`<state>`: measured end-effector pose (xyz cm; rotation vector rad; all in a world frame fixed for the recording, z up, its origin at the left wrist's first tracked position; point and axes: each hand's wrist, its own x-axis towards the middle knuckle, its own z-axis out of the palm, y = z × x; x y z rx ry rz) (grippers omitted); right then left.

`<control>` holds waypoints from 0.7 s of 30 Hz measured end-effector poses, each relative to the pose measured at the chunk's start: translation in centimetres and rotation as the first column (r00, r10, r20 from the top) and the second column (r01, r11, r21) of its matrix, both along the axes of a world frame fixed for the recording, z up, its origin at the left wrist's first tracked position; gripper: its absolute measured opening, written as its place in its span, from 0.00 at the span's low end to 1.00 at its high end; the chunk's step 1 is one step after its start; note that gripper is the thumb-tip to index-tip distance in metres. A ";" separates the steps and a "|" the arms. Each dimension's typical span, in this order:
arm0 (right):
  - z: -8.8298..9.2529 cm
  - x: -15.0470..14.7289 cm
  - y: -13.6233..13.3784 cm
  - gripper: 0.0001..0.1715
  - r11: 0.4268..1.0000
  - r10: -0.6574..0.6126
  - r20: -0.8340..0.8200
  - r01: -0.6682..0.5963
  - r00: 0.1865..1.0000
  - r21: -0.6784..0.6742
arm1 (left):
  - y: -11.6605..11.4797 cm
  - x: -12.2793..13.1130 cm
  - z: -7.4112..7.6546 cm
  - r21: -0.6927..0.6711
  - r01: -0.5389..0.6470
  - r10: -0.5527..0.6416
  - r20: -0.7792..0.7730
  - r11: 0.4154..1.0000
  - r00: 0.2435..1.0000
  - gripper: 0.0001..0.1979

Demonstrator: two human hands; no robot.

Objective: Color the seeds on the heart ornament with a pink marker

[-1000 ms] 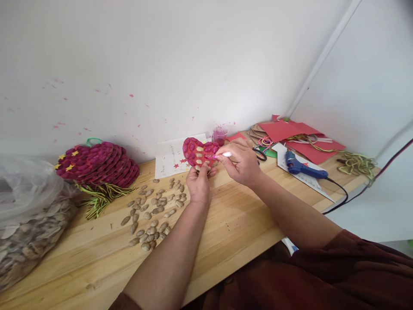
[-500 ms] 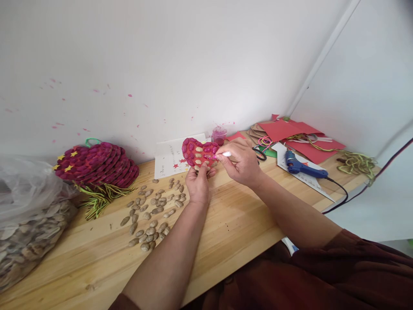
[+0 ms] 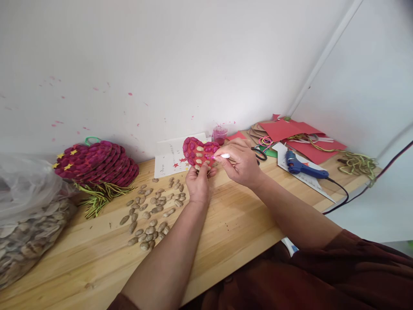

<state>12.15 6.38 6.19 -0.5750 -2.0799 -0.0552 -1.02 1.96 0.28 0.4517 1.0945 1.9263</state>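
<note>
My left hand (image 3: pixel 199 181) is closed on the lower edge of a red heart-shaped piece (image 3: pixel 191 150) covered with peanut shells. Most shells on it are magenta; several in the middle and lower part are bare tan. In my right hand (image 3: pixel 240 163) is a thin white-handled brush (image 3: pixel 223 156), pinched between thumb and fingers. Its pink tip touches the heart or lies very close to it. A clear cup of magenta paint (image 3: pixel 220 134) stands just behind, by the wall.
Loose peanut shells (image 3: pixel 151 230) are scattered left of my left arm. A stack of magenta hearts (image 3: pixel 106 165) and a plastic bag of shells (image 3: pixel 35 232) stand farther left. Right are black-handled scissors (image 3: pixel 260 153), red paper (image 3: pixel 280 129), a corded blue glue gun (image 3: pixel 305 168) and yarn (image 3: pixel 355 163).
The brush tip has shifted slightly left and down across the heart with my right hand. My left hand keeps hold of the heart in nearly the same place.
</note>
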 end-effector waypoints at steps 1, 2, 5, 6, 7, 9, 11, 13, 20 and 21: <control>0.0 0.0 0.0 0.15 1.000 0.000 0.005 0.000 1.000 0.003 | 0.0 0.0 0.0 0.001 0.000 0.000 -0.003 1.000 1.000 0.21; 0.0 0.0 0.0 0.15 1.000 -0.004 0.014 0.004 1.000 0.001 | 0.0 0.0 0.0 0.000 0.000 0.000 -0.006 1.000 1.000 0.21; 0.0 0.2 0.2 0.15 1.000 -0.026 0.035 0.026 0.999 -0.003 | 0.0 -0.1 0.0 -0.012 -0.011 0.011 0.001 1.000 1.000 0.21; 0.0 0.2 0.4 0.14 0.999 -0.036 0.029 0.036 0.999 0.000 | 0.0 -0.1 0.0 -0.016 -0.015 0.015 0.005 1.000 1.000 0.22; 0.0 0.3 0.5 0.13 0.999 -0.045 0.015 0.045 0.999 0.005 | 0.0 -0.1 0.0 -0.020 -0.016 0.017 0.011 1.000 1.000 0.22; 0.0 0.4 0.6 0.13 0.999 -0.053 -0.027 0.053 0.998 0.012 | 0.0 -0.1 0.1 -0.025 -0.017 0.017 0.023 1.000 1.000 0.22; 0.1 0.4 0.7 0.13 0.999 -0.045 -0.064 0.046 0.997 0.003 | 0.0 -0.1 0.2 -0.032 -0.017 0.018 0.032 0.999 0.999 0.22; 0.1 0.4 0.6 0.13 0.999 -0.030 -0.074 0.029 0.997 -0.024 | 0.0 -0.1 0.1 -0.036 -0.015 0.016 0.034 0.999 0.999 0.22; 0.1 0.4 0.8 0.14 0.996 -0.047 -0.073 0.042 0.996 -0.074 | 0.0 -0.1 0.1 -0.039 -0.018 0.019 0.035 0.999 0.999 0.22; 0.1 0.5 0.8 0.13 0.997 -0.048 -0.088 0.043 0.995 -0.067 | 0.0 -0.2 0.1 -0.039 -0.016 0.018 0.041 0.999 0.999 0.22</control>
